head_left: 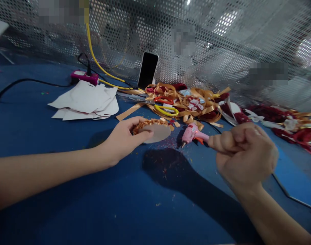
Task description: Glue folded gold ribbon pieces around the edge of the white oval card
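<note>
Left hand pinches a cardboard disc edged with gold ribbon, resting on the blue table. Right hand is fisted, empty as far as visible, beside the pink glue gun. Probably best keeping the disc flat, fingers off the glue.

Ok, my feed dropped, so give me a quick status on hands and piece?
Left hand grips ribbon disc on blue table. Right hand fisted, raised, contents unseen. Glue gun lies between them.
</note>
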Demonstrator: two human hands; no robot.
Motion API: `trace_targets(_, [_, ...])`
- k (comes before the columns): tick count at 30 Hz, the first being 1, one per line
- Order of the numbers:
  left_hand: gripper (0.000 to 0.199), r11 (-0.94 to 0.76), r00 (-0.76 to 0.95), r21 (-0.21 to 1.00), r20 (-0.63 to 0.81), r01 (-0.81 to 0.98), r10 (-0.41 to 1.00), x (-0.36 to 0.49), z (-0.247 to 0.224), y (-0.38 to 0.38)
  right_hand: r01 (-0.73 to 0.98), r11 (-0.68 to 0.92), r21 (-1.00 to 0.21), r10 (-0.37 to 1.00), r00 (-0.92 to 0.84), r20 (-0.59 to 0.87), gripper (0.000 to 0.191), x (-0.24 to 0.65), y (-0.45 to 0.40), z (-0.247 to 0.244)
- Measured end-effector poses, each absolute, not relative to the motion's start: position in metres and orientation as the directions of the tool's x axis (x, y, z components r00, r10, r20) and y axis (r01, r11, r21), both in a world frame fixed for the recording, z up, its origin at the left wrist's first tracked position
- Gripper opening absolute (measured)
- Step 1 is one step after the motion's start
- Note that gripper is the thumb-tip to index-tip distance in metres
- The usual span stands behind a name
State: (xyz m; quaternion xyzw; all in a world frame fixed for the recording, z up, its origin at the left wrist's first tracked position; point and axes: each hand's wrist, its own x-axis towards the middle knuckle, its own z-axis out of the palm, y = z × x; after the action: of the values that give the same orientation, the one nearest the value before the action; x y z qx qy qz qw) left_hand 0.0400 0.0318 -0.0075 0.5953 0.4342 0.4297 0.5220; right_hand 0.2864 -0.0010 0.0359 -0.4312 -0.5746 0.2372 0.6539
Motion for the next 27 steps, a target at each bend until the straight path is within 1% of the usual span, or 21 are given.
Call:
trace_targets(3, [0.024,-0.082,0.228,0.996,0.076,0.019,0.971,0.04,-0.008,0.033,0.142,0.508,-0.849,0.821,0.217,0.528,0.032,0.286,0.001,0.036])
trace_targets(6, [0.024,-0.077,0.207,0.997,0.072,0.013,0.976,0.04,-0.009,0.034,0.135,0.478,-0.868,0.843,0.205,0.496,0.031,0.285,0.001,0.03])
trace_targets(10, [0.027,-0.117,0.237,0.993,0.11,0.016,0.965,0.039,-0.012,0.035,0.136,0.456,-0.88,0.86,0.186,0.474,0.03,0.287,0.002,0.025])
trace_targets(13, [0.028,-0.153,0.262,0.985,0.129,0.073,0.956,0.039,-0.013,0.034,0.13,0.457,-0.88,0.862,0.179,0.474,0.03,0.288,0.001,0.024])
trace_targets(16, [0.025,-0.195,0.29,0.966,0.139,0.172,0.947,0.038,-0.01,0.033,0.154,0.451,-0.879,0.861,0.182,0.474,0.029,0.291,0.001,0.024])
trace_targets(17, [0.026,-0.209,0.292,0.954,0.142,0.213,0.946,0.037,-0.009,0.032,0.184,0.453,-0.873,0.856,0.184,0.483,0.029,0.293,0.001,0.025])
trace_targets(18, [0.027,-0.221,0.292,0.941,0.143,0.255,0.946,0.036,-0.008,0.033,0.252,0.453,-0.855,0.844,0.189,0.503,0.03,0.295,0.001,0.025])
trace_targets(20, [0.035,-0.213,0.288,0.92,0.117,0.329,0.95,0.035,-0.005,0.035,0.45,0.432,-0.782,0.805,0.199,0.559,0.03,0.302,0.004,0.028])
trace_targets(21, [0.041,-0.178,0.289,0.92,0.075,0.349,0.954,0.034,-0.003,0.036,0.56,0.402,-0.725,0.786,0.194,0.586,0.03,0.307,0.005,0.03])
trace_targets(23, [0.056,-0.063,0.301,0.929,-0.053,0.364,0.952,0.032,0.004,0.041,0.768,0.292,-0.569,0.776,0.158,0.611,0.029,0.318,0.012,0.034])
trace_targets(25, [0.066,0.03,0.323,0.923,-0.165,0.385,0.932,0.028,0.013,0.047,0.893,0.166,-0.418,0.819,0.111,0.564,0.024,0.331,0.02,0.036])
trace_targets(26, [0.071,0.029,0.344,0.908,-0.188,0.418,0.92,0.026,0.018,0.05,0.93,0.111,-0.351,0.845,0.098,0.526,0.02,0.338,0.025,0.035])
trace_targets(27, [0.074,0.008,0.362,0.891,-0.193,0.455,0.912,0.023,0.022,0.053,0.946,0.073,-0.315,0.869,0.095,0.486,0.015,0.345,0.031,0.034])
